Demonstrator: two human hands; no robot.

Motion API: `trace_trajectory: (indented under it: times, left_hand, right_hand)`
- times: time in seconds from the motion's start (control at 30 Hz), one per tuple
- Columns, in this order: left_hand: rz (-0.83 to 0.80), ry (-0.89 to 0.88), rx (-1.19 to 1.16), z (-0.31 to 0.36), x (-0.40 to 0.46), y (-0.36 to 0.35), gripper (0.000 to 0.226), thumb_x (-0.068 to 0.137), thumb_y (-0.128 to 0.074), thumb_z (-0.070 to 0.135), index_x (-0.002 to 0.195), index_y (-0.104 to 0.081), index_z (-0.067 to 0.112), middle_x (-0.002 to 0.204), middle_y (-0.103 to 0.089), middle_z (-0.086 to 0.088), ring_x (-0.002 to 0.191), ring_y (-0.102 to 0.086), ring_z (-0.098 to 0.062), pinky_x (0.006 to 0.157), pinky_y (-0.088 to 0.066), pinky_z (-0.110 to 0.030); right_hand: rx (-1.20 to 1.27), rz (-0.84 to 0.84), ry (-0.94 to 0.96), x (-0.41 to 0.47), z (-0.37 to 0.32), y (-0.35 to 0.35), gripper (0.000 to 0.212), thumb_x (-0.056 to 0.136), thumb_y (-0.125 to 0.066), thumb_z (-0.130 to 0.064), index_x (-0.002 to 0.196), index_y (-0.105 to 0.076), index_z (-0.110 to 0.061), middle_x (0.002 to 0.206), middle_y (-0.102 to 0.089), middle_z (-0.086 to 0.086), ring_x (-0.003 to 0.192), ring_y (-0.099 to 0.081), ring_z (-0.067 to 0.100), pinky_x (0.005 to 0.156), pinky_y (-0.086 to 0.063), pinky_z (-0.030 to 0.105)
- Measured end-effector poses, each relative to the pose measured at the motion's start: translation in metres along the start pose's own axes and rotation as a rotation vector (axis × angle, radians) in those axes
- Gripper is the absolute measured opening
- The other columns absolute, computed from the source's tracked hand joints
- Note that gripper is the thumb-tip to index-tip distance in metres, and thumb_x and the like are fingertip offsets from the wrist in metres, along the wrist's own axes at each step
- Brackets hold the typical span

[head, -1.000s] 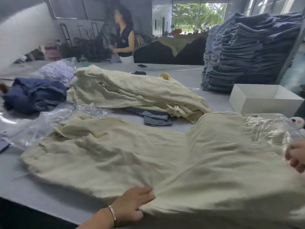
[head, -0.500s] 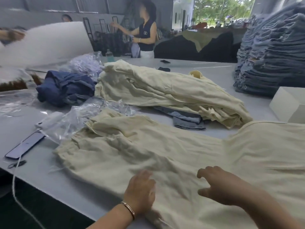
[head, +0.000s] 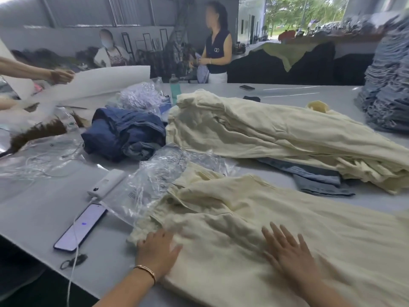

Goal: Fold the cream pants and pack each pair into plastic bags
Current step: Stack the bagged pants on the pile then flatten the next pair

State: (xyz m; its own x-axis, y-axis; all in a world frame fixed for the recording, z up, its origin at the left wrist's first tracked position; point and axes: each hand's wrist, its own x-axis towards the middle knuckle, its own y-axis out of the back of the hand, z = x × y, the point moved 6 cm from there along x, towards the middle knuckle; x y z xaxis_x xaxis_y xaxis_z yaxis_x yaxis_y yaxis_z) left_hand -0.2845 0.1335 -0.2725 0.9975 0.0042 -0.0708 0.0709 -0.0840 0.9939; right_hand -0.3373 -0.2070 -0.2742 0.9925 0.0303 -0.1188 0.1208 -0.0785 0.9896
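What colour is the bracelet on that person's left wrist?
The bracelet is a gold, rose-tinted band, seen in the head view.

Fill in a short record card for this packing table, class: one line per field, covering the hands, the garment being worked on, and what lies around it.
Left hand: left hand rests flat, fingers straight, on the near edge of the cream pants
Right hand: right hand is spread flat on the same pants
Pants: laid out on the table, wrinkled, not bagged
Plastic bag: plastic bag lies crumpled, beside the pants' far-left end
Phone: phone is left of the pants, cable attached
Waiting stock: heap of cream pants lies behind
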Motion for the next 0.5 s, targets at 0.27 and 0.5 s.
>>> trace_trajectory:
  times: [0.27, 0.5]
  left_hand:
    - [-0.178, 0.345, -0.522, -0.105, 0.049, 0.000, 0.054, 0.082, -0.062, 0.056, 0.117, -0.051, 0.016, 0.119, -0.060, -0.004, 0.108, -0.058, -0.026, 0.087, -0.046, -0.034]
    - [0.261, 0.278, -0.759, -0.130, 0.060, 0.044, 0.040, 0.082, -0.072, 0.029, 0.055, -0.048, 0.012, 0.053, -0.049, -0.004, 0.057, -0.046, -0.030, 0.055, -0.038, -0.035]
  right_hand:
    - [-0.024, -0.014, -0.154, 0.010, -0.008, -0.019, 0.075, 0.089, -0.025, -0.071, 0.151, 0.004, -0.040, 0.160, -0.008, -0.008, 0.146, -0.012, 0.012, 0.113, -0.014, 0.034]
    - [0.297, 0.343, -0.008, 0.022, -0.035, 0.026, 0.015, 0.085, -0.069, -0.041, 0.095, -0.071, -0.031, 0.090, -0.069, -0.010, 0.090, -0.067, 0.019, 0.075, -0.042, 0.034]
